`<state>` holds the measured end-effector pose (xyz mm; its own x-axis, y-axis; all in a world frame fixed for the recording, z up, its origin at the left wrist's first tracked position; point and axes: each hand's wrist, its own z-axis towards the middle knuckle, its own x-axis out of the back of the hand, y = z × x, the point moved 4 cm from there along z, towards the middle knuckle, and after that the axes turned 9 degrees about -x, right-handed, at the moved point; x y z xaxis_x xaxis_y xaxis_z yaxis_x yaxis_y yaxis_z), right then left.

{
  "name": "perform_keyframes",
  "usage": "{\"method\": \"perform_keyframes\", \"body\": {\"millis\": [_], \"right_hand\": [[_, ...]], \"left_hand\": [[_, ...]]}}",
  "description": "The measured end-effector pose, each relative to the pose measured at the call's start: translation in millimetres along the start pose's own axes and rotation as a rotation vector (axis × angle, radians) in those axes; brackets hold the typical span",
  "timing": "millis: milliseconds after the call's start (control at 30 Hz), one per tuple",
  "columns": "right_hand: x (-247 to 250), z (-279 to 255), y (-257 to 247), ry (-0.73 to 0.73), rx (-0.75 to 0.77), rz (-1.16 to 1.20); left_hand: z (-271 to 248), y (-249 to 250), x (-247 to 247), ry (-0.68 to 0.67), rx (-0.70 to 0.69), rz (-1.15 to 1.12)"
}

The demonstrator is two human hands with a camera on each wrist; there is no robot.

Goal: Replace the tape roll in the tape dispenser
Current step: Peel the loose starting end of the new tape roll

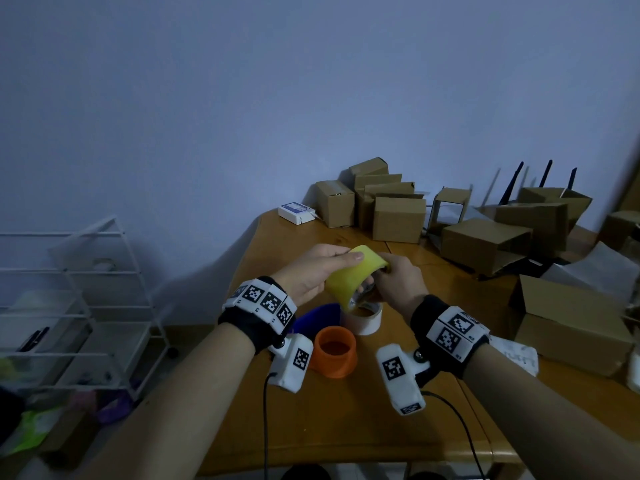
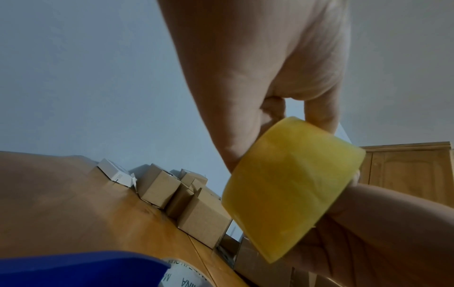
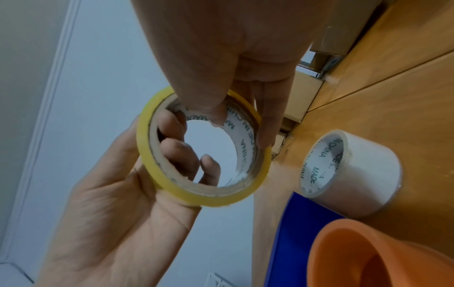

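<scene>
Both hands hold a yellow tape roll (image 1: pixel 349 277) above the wooden table (image 1: pixel 346 427). My left hand (image 1: pixel 329 263) grips it with the thumb on the outer face and fingers curled inside the core (image 3: pixel 172 147). My right hand (image 1: pixel 394 275) pinches the opposite side, thumb (image 3: pixel 203 93) inside the core. In the left wrist view the yellow roll (image 2: pixel 292 186) fills the right side. Under the hands on the table lie a white near-empty tape roll (image 1: pixel 363 318) (image 3: pixel 351 174), a blue dispenser part (image 1: pixel 318 318) (image 3: pixel 302 242) and an orange flanged hub (image 1: pixel 334 351) (image 3: pixel 368 252).
Several cardboard boxes (image 1: pixel 398 220) crowd the back of the table, with a larger box (image 1: pixel 571 323) at the right edge. A white device (image 1: pixel 296 213) sits at the far left corner. A white wire rack (image 1: pixel 86 289) stands left of the table. Black cables (image 1: pixel 265 427) hang from the wrists.
</scene>
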<state>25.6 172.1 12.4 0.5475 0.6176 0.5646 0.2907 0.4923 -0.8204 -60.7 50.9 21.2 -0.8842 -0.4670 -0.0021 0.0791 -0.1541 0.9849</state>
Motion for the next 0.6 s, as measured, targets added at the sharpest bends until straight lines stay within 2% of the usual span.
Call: {"method": "perform_keyframes", "body": {"millis": [233,400,500,600], "right_hand": [[1,0,2,0.007,-0.007,0.007],[1,5,11,-0.007,-0.068,0.071],[1,8,17,-0.002,-0.126,0.141],[0,10,19,-0.014,-0.155,0.182]], "left_hand": [[-3,0,-5,-0.104,-0.005,-0.062],[-5,3,-8,-0.158,-0.02,-0.035],[-6,6,-8,-0.15,-0.041,-0.015],[-4,9,-6,-0.071,-0.071,0.002]]}}
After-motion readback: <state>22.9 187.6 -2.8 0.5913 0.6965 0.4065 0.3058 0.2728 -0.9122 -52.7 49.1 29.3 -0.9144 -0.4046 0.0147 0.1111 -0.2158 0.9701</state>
